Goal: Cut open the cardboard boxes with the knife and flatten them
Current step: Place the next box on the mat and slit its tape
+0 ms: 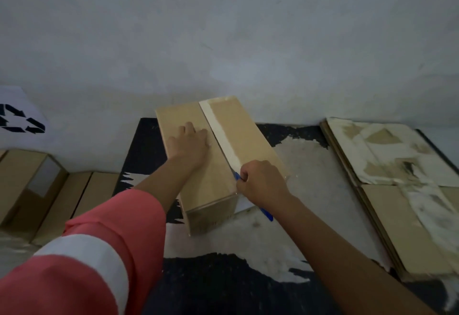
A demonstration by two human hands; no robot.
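Note:
A closed cardboard box [250,138] stands in the middle of a dark, worn table [218,280], with a pale tape strip [224,136] along its top seam. My left hand [190,144] presses flat on the left top flap, fingers straight. My right hand [260,181] grips a blue-handled knife [267,215] at the near end of the seam. The blade tip meets the tape there and is mostly hidden by my fingers.
A stack of flattened cardboard [397,190] lies at the right. Several unopened boxes [37,190] stand at the left, below a white sheet with a recycling symbol [19,118]. A pale wall rises right behind the box.

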